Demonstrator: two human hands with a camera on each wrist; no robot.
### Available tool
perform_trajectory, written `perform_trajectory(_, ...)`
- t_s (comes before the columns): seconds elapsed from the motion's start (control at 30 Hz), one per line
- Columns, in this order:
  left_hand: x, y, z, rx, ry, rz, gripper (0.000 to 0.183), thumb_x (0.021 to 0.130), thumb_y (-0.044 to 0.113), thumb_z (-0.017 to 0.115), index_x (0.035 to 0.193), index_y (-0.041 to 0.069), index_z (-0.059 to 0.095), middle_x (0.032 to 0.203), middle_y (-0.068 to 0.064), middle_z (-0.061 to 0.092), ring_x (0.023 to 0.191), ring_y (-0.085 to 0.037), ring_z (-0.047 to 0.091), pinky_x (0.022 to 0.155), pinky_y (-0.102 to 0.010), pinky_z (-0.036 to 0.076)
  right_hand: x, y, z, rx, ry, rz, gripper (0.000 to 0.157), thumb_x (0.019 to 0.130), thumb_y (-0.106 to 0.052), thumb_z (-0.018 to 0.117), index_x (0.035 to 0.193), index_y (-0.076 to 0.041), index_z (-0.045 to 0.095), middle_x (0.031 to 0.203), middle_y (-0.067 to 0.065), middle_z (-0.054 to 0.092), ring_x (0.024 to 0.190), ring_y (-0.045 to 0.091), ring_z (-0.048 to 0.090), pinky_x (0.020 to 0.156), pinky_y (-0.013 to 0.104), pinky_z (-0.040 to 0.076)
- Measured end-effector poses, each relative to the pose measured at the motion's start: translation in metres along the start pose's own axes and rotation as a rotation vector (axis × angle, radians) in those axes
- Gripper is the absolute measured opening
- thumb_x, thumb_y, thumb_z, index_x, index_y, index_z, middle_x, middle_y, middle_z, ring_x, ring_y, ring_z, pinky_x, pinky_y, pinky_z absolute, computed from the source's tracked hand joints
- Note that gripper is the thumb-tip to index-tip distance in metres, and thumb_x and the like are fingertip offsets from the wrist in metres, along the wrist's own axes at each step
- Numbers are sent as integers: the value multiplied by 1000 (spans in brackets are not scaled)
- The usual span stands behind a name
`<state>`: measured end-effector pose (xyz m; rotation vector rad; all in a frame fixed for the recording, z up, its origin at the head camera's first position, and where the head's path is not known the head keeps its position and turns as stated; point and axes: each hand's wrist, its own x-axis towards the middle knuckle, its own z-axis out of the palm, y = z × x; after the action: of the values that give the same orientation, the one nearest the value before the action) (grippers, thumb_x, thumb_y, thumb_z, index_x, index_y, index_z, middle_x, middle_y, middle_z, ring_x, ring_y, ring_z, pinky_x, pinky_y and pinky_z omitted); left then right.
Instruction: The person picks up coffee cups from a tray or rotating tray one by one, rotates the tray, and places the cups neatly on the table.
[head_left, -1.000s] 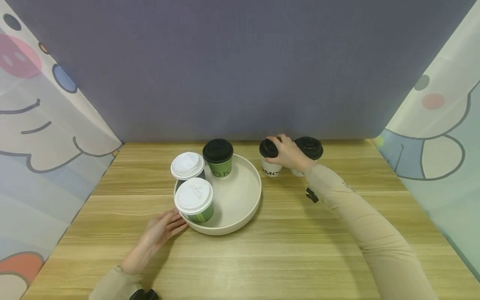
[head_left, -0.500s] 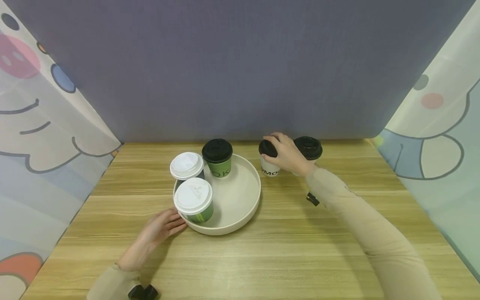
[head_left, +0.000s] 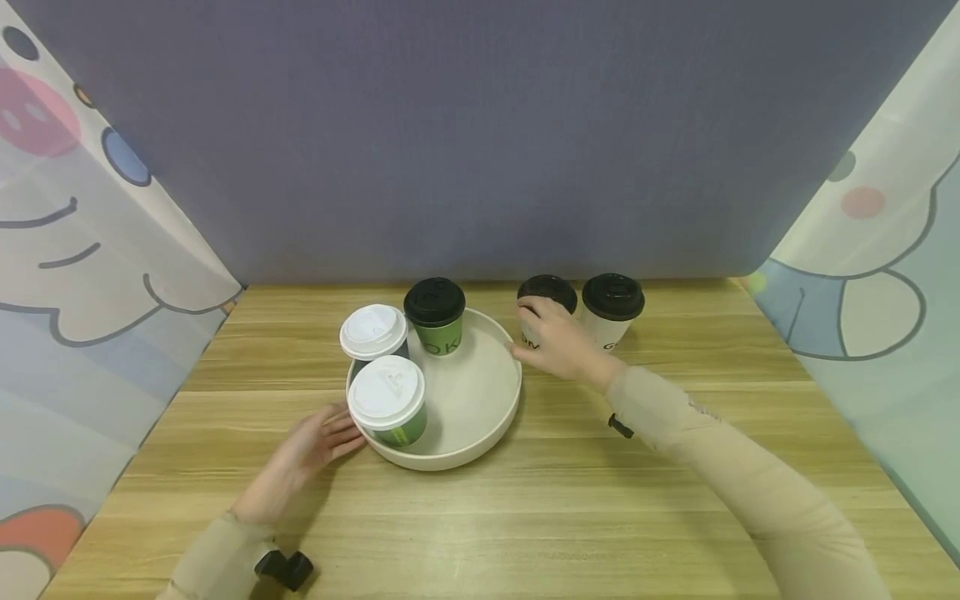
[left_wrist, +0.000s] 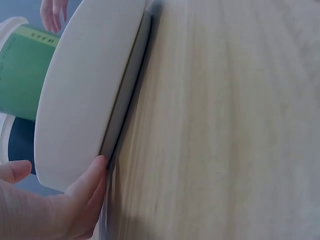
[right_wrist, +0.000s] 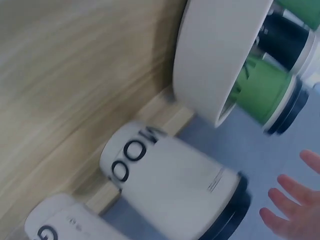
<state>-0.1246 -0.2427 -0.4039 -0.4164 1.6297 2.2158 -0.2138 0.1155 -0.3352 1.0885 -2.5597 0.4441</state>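
Observation:
My left hand (head_left: 311, 446) is at the near left of a round cream tray (head_left: 480, 400), fingers extended; in the left wrist view a fingertip touches the outside of the tray's wall. Three lidded paper cups stand in the tray: a green cup with a white lid (head_left: 387, 392), a dark cup with a white lid (head_left: 373, 331) and a green cup with a black lid (head_left: 435, 302). My right hand (head_left: 558, 342) hovers in front of a white black-lidded cup (right_wrist: 170, 180) on the table, partly hiding it in the head view. In the right wrist view its spread fingers are apart from that cup.
Another white cup with a black lid (head_left: 613, 298) stands just right of the first, on the wooden table (head_left: 480, 533). A grey panel (head_left: 480, 150) rises at the table's back edge. Cartoon-printed curtains (head_left: 67, 275) hang at both sides.
My right hand has come off the white cup's lid and moved down, nearer to me. That cup appears shifted slightly right. My left hand has slid back a little along the tray.

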Motion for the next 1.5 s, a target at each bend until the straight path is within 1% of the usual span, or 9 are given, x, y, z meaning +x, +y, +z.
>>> perform_trajectory(0.2, 7, 5, -5, -32, -8, -24, 27, 94, 16, 37, 115, -1, 35, 91, -7, 55, 86, -18, 57, 90, -36, 48, -9, -23, 7, 33, -47, -51, 43, 83, -31, 58, 116, -5, 52, 117, 16, 49, 111, 30, 44, 98, 45, 37)
perform_trajectory(0.37, 18, 4, -15, -23, -31, -18, 16, 92, 19, 41, 101, 7, 47, 96, -8, 52, 88, -19, 55, 89, -35, 48, -17, -42, 13, 33, -88, -102, 41, 82, -31, 58, 116, -7, 53, 114, 13, 51, 108, 28, 47, 97, 43, 39)
perform_trajectory(0.6, 37, -5, -40, 13, -232, 79, 23, 89, 28, 51, 102, 9, 49, 101, -8, 51, 93, -18, 54, 88, -32, 49, -24, -66, 20, 56, -161, -142, 40, 83, -32, 57, 115, -9, 54, 114, 11, 51, 108, 24, 47, 98, 36, 40)
perform_trajectory(0.8, 25, 10, -25, 69, -123, 63, 24, 94, 27, 40, 107, 7, 41, 100, -2, 51, 91, -12, 54, 89, -30, 48, -27, -82, 29, 45, -234, -169, 39, 87, -34, 51, 119, -11, 53, 116, 9, 51, 108, 21, 47, 97, 33, 40)
perform_trajectory(0.93, 22, 19, -19, 97, -106, 45, 32, 97, 23, 32, 119, 0, 31, 99, -3, 50, 89, -11, 54, 86, -28, 49, -27, -90, 37, 45, -260, -198, 38, 88, -32, 51, 119, -10, 52, 114, 8, 51, 106, 20, 48, 95, 31, 41)
perform_trajectory(1.03, 26, 22, -17, 36, -86, 7, 29, 96, 19, 33, 118, 0, 33, 94, -4, 53, 85, -12, 55, 84, -28, 50, -26, -94, 42, 48, -279, -222, 38, 88, -32, 51, 118, -9, 53, 113, 7, 51, 104, 19, 49, 94, 29, 42)
perform_trajectory(1.17, 30, 25, -15, -87, -47, -43, 12, 94, 14, 38, 97, 7, 49, 85, -5, 56, 80, -14, 57, 78, -29, 52, -26, -100, 47, 63, -297, -248, 38, 88, -32, 51, 117, -6, 54, 109, 6, 53, 100, 18, 51, 91, 25, 44)
perform_trajectory(1.27, 30, 27, -13, -106, -39, -50, 17, 94, 12, 38, 87, 10, 53, 83, -5, 56, 77, -15, 58, 75, -28, 53, -26, -103, 50, 66, -298, -266, 35, 88, -29, 53, 114, -6, 56, 105, 4, 55, 95, 15, 52, 87, 21, 46)
perform_trajectory(1.5, 35, 27, -11, -125, -34, -52, 10, 93, 11, 41, 97, 1, 40, 81, -9, 55, 75, -16, 59, 72, -30, 54, -27, -109, 57, 54, -241, -317, 23, 87, -23, 56, 103, -8, 62, 92, -1, 57, 84, 10, 54, 75, 13, 48)
